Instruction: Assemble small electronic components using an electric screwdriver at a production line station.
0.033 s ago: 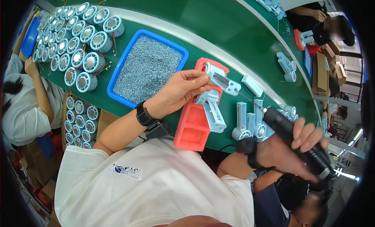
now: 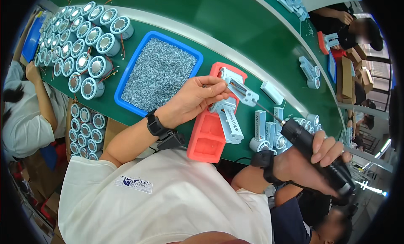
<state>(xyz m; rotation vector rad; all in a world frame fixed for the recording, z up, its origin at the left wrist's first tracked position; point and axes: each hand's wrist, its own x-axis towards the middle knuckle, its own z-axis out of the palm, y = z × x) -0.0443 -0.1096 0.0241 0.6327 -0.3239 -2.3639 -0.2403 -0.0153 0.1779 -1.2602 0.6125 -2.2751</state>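
Note:
My right hand [image 2: 302, 167] is wrapped round a black electric screwdriver [image 2: 297, 135]. Its thin bit reaches up and left to the end of a light blue handle housing [image 2: 248, 95], seemingly touching it. Dark wires lie in the housing's open channel. Thumb and forefinger of my left hand [image 2: 195, 97] are pinched at the housing's other end; whatever is between them is too small to make out. That housing joins a round motor unit seated in a red fixture [image 2: 194, 148]. A second light blue handle [image 2: 231, 125] with its round unit [image 2: 227, 103] sits in the fixture below.
Left of the fixture stands a blue tray [image 2: 119, 94] filled with small screws [image 2: 162, 71]. Rows of round light blue motors [image 2: 97, 67] with wires cover the far left. A loose light blue cover [image 2: 271, 92] and several handle units [image 2: 260, 130] lie to the right. Other people work nearby.
My right hand and the screwdriver have shifted slightly left. The housing's free end has dipped a little. My left hand stays where it was.

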